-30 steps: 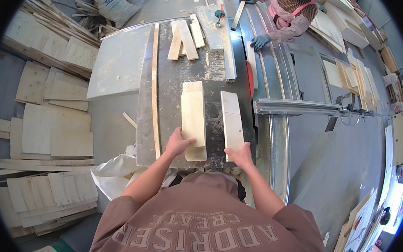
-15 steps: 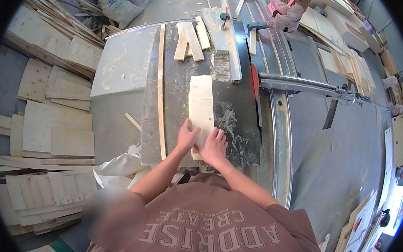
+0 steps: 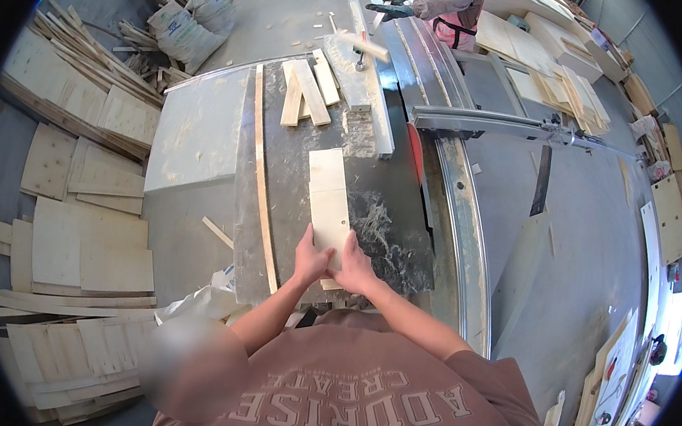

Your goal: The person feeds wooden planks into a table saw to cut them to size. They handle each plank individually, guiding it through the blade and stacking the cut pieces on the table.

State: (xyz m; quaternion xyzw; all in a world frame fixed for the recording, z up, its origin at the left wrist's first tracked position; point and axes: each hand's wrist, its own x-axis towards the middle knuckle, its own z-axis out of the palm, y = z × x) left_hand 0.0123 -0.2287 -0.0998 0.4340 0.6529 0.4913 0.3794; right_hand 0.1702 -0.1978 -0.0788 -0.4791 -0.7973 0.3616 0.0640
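Both my left hand (image 3: pixel 311 257) and right hand (image 3: pixel 353 267) lay closed round the near end of the pale wooden board (image 3: pixel 330 204) flat on the saw table (image 3: pixel 389 209); it looked light, stiff, best gripped by its edges.

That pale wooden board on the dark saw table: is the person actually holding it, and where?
Yes. Both hands, left hand and right hand, press on the near end of the board, which lies flat on the table.
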